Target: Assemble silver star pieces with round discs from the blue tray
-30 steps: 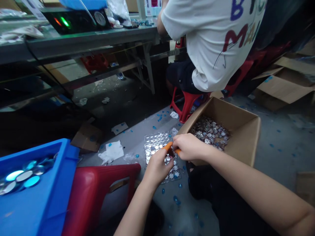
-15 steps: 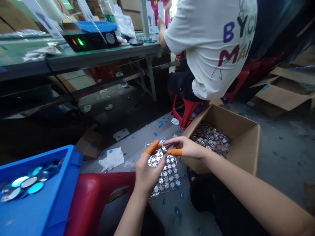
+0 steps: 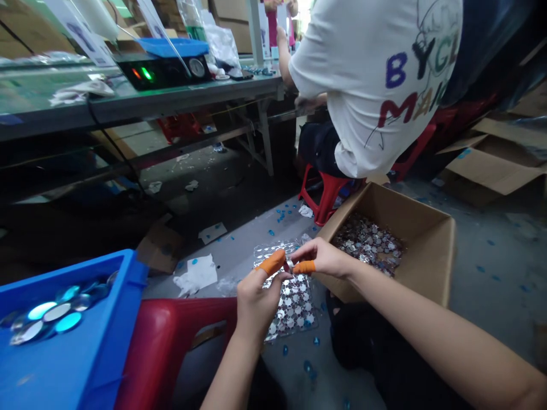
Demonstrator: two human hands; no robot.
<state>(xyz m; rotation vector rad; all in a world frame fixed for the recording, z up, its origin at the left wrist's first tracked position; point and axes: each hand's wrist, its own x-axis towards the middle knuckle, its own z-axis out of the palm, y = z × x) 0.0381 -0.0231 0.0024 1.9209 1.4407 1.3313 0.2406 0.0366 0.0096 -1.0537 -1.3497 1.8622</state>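
In the head view a small shiny silver piece [image 3: 289, 263] is pinched between my two hands; its exact kind is too small to make out. My left hand [image 3: 255, 291] closes on it from the left, an orange finger cover on the index finger. From the right, my right hand [image 3: 323, 259] grips it with its fingertips, also with an orange cover on one finger. Below them lies a clear plastic tray [image 3: 314, 319] with rows of silver flower-shaped pieces, partly hidden by my hands. A cardboard box [image 3: 427, 242] beside my right forearm holds many similar loose pieces.
A blue bin [image 3: 85, 364] with shiny oval discs stands at left by a red stool [image 3: 149, 336]. Ahead, a co-worker in a white shirt [image 3: 371, 74] sits at a workbench [image 3: 171, 94]. Blue bits and paper scraps [image 3: 199, 273] litter the floor.
My fingers have drawn closer together around the silver piece, the left index finger bending down over it. The co-worker's second hand now shows below the bench edge. The view has shifted slightly.
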